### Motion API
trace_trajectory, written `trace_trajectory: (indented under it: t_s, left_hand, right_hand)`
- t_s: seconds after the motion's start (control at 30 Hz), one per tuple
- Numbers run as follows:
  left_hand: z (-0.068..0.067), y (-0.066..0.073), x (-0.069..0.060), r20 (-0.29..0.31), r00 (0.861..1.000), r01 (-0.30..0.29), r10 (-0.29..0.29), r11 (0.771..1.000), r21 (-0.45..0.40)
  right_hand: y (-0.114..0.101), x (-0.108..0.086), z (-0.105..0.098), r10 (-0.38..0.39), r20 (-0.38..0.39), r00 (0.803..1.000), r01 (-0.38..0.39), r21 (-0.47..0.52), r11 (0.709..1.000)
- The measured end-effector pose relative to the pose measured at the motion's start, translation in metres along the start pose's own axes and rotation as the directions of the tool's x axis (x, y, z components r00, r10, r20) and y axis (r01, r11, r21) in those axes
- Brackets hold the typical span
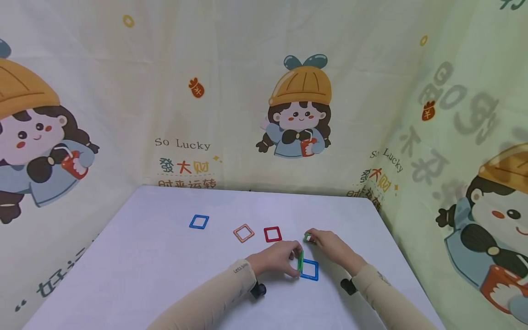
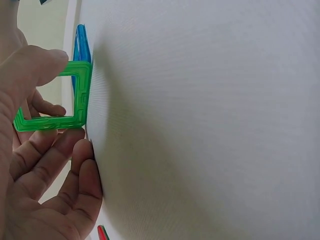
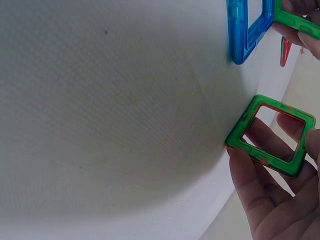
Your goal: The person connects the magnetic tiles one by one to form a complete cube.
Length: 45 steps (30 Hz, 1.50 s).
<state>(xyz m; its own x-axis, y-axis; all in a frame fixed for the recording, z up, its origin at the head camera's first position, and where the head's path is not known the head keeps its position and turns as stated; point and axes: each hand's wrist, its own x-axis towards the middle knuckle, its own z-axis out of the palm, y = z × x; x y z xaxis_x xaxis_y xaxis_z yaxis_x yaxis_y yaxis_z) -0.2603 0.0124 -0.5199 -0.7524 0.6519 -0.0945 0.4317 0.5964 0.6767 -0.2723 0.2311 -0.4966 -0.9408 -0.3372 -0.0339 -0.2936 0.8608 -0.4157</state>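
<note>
Lower right of centre: upright green square (image 1: 300,262) pinched in left grip (image 1: 276,259) beside flat blue square (image 1: 316,270); higher, 2nd green square (image 3: 275,162) pinched in right grip (image 1: 333,247). Possible toppling from premature release.

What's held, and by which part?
Left hand grips a green translucent plastic square frame by opposite edges; right hand, a second green plastic square frame by its edges.

sleeves (image 1: 206,295): long, cream | left cuff (image 1: 246,275): dark lettering (image 1: 240,268) (tiny, partly legible) | wrist devices (image 1: 258,290): black, rounded
</note>
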Motion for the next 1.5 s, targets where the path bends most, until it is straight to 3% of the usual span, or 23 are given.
trace_trajectory:
  t_s: [0.93,1.5]
  left_hand:
    - [0.001,0.001,-0.003,-0.025,1.000,0.000,0.000,1.000,-0.009]
    - [0.000,0.001,-0.004,-0.029,0.999,-0.034,0.034,0.999,-0.016]
  right_hand:
    - [-0.010,-0.021,0.002,-0.080,0.039,0.996,0.078,0.049,0.996]
    - [-0.016,-0.027,0.002,-0.090,0.070,0.993,0.086,0.058,0.995]
